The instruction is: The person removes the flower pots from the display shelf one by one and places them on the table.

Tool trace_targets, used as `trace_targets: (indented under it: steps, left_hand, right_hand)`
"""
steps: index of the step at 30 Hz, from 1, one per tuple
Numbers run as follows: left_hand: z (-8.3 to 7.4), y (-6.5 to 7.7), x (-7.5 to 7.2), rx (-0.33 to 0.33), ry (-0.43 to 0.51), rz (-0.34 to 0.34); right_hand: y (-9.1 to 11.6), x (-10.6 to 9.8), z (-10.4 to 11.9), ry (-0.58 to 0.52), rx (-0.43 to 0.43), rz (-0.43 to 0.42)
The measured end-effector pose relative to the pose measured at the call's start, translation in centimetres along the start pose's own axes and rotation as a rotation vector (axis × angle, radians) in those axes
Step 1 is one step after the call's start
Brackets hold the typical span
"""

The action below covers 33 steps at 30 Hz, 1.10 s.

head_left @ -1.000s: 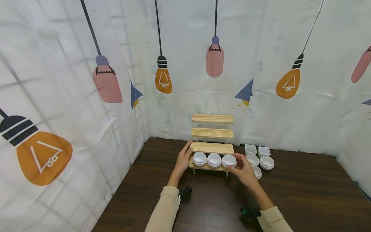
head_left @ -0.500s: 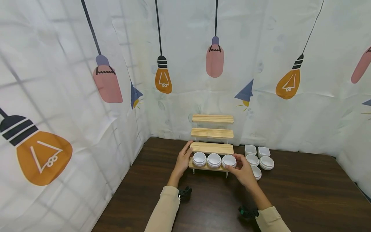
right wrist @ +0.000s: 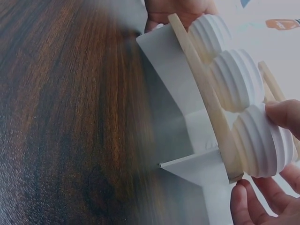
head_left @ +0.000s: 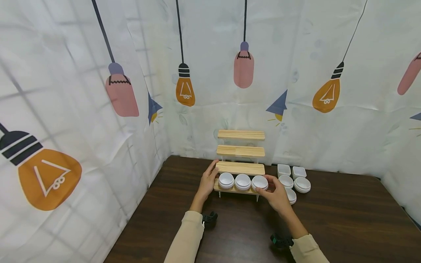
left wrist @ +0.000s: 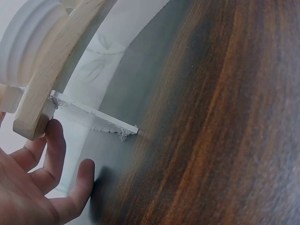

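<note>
Here, from my distant post, I am watching a person's right hand [head_left: 279, 195] pinching the right-end bowl [head_left: 260, 182] between thumb and fingers on the bottom shelf [head_left: 217, 186] of a wooden stand [head_left: 241, 168]. The left hand [head_left: 207, 182], fingers lightly bent and not closing round anything, is touching that shelf's opposite end. The shelf's long axis is running left to right between the hands; the right-end bowl is sitting within the right hand's reach, making it the nearer, while the middle bowl [head_left: 242, 182] and left-end bowl [head_left: 226, 180] are separating it from the left hand.
</note>
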<state>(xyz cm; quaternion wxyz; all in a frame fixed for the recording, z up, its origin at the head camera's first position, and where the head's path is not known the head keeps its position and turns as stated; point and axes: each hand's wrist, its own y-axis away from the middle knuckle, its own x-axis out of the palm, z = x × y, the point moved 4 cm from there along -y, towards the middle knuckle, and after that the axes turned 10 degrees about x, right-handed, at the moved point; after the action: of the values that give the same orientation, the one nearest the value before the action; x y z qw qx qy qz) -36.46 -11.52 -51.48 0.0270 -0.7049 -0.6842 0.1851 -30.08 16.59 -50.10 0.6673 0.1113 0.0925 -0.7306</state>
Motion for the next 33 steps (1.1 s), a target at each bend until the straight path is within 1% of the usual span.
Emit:
trace_targets:
  steps: [12, 24, 33]
  left_hand:
    - [0.07, -0.16, 0.02, 0.008, 0.005, 0.004]
    - [0.04, -0.12, -0.02, 0.013, 0.013, 0.005]
    - [0.0, -0.13, 0.0, 0.014, 0.017, 0.004]
  right_hand:
    - [-0.06, -0.26, -0.11, 0.043, 0.012, -0.015]
    - [0.0, -0.58, -0.3, 0.026, -0.001, 0.001]
    - [0.25, -0.97, -0.11, 0.041, -0.002, 0.008]
